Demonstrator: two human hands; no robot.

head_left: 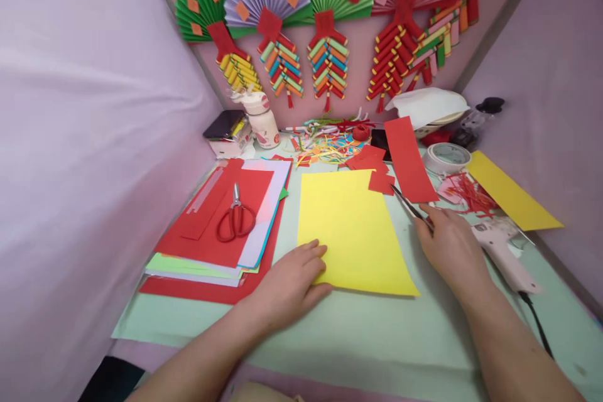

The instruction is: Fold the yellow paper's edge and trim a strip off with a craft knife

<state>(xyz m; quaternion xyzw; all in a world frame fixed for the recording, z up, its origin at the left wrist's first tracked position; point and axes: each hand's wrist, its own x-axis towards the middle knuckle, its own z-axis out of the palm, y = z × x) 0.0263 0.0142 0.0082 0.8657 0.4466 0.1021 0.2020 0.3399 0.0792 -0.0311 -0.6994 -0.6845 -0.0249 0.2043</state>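
A yellow sheet of paper point(351, 232) lies flat at the middle of the table. My left hand point(299, 276) rests on its lower left edge, fingers spread and holding nothing. To the right of the sheet, my right hand point(450, 245) grips a slim dark pointed tool point(409, 202), whose exact kind I cannot make out. The tool's tip is beside a small red paper square point(380, 182), which overlaps the sheet's upper right corner. Just beyond the tool lies a red paper strip point(411, 160).
Red-handled scissors point(236, 220) lie on stacked coloured paper at left. A glue gun point(506, 254) with a cord is right of my right hand. Tape rolls point(447, 157), a yellow strip point(513, 193), a bottle point(262, 120) and paper scraps stand or lie farther back. Paper fans hang behind.
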